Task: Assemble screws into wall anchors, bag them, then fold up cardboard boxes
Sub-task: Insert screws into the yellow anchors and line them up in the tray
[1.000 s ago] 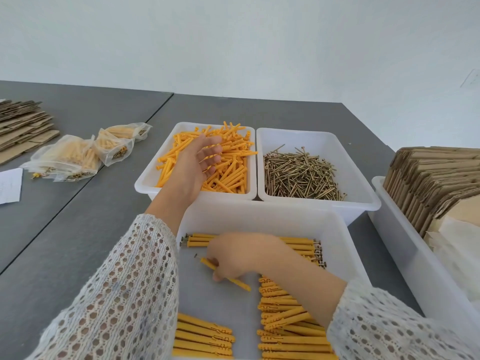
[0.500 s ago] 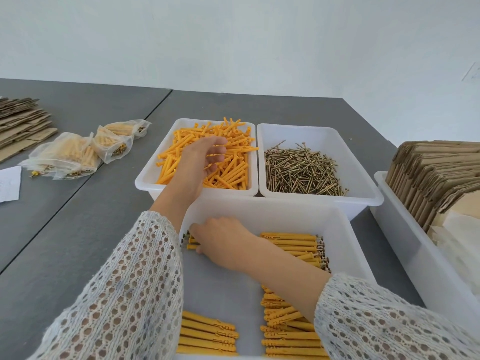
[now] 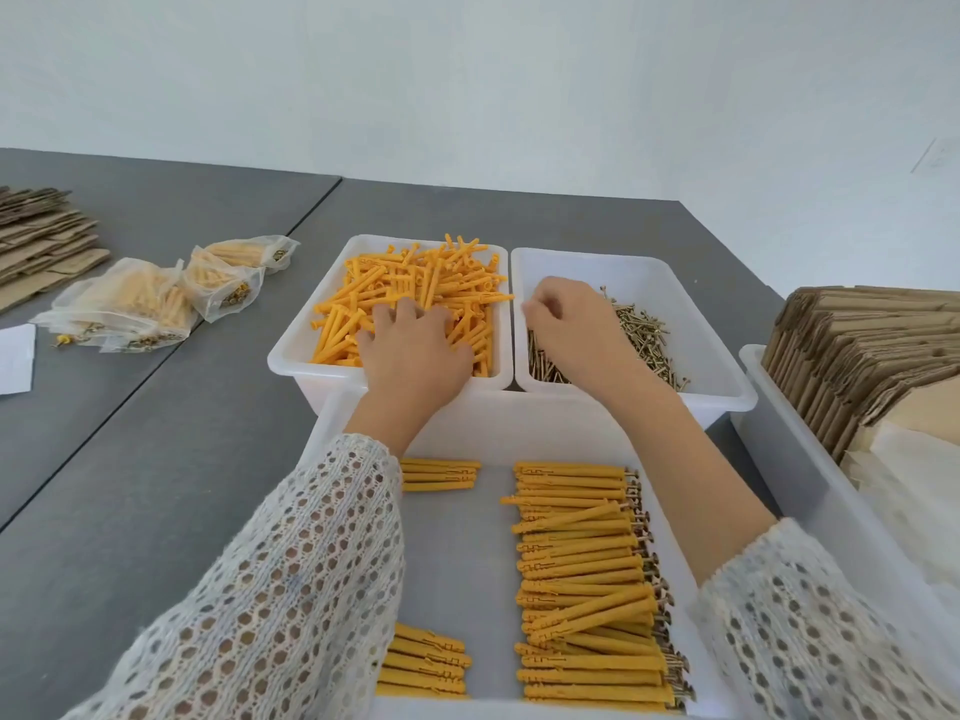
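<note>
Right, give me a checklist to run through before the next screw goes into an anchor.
1. Left hand on the loose anchors in their bin: ok.
2. Anchor actually gripped: cannot tell, fingers buried in the pile.
3. Right hand over the screws, fingers curled: ok.
4. Single screw pinched: cannot tell, fingertips hidden.
5. Free floor in the near bin for the finished piece: ok.
6. Assembled anchors lying in rows: ok, a few are skewed.
</note>
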Motion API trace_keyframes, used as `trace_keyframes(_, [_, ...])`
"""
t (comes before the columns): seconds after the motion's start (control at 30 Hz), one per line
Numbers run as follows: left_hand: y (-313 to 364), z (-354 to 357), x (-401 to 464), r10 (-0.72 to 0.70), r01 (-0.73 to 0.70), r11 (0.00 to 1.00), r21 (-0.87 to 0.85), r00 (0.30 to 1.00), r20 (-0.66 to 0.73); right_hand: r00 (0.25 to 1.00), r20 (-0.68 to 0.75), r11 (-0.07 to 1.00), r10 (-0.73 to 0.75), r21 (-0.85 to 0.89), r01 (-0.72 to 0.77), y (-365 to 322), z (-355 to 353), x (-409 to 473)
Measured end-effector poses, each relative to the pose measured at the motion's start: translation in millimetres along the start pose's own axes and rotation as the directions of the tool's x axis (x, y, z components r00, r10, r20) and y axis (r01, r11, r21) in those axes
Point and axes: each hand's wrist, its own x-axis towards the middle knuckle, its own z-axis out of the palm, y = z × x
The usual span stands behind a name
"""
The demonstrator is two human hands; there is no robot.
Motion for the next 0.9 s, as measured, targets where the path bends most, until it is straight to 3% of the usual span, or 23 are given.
trace_keyframes(0.03, [-1.0,0.3,0.8,-0.024,0.017,0.998,0.061,0.993,0.120,0.993,-0.111,0.995,0.047,-0.087,-0.057,17.8,2.2,0.6])
trace_keyframes(0.1, [-2.2,0.3,4.6,0.001,-0.029,0.994,0.104,0.967,0.256,0.970,-0.153,0.958,0.191,-0.186,-0.218,54.6,4.3,4.3])
trace_keyframes(0.2, [-3.3,-2.5,7.4,0.077,-0.100,0.993,0.061,0.951,0.299,0.861,0.066,0.828,0.505,-0.319,-0.462,80.1,6.3,14.8])
trace_keyframes(0.3, [-3.5,-4.0,3.5,0.118,-0.118,0.993,-0.013,0.965,0.235,0.732,0.253,0.729,0.633,-0.515,-0.452,75.2,11.4,22.9])
trace_keyframes(0.43, [-3.9,-1.2,1.9,0.157,-0.151,0.987,-0.053,0.978,0.140,0.726,0.243,0.728,0.643,-0.490,-0.480,76.1,12.9,25.1])
trace_keyframes(0.63, [-4.9,0.4,4.8,0.129,-0.115,0.988,-0.102,0.982,0.137,0.743,0.253,0.761,0.620,-0.426,-0.490,75.5,15.1,29.7])
trace_keyframes(0.77, [-5.0,-0.3,4.7,0.080,-0.056,0.953,-0.297,0.994,0.069,0.818,0.188,0.807,0.544,-0.384,-0.448,83.1,17.2,33.0])
trace_keyframes(0.9, [-5.0,-5.6,4.4,0.008,-0.016,0.825,-0.565,1.000,-0.016,0.857,0.100,0.819,0.505,-0.369,-0.440,85.3,15.8,31.0])
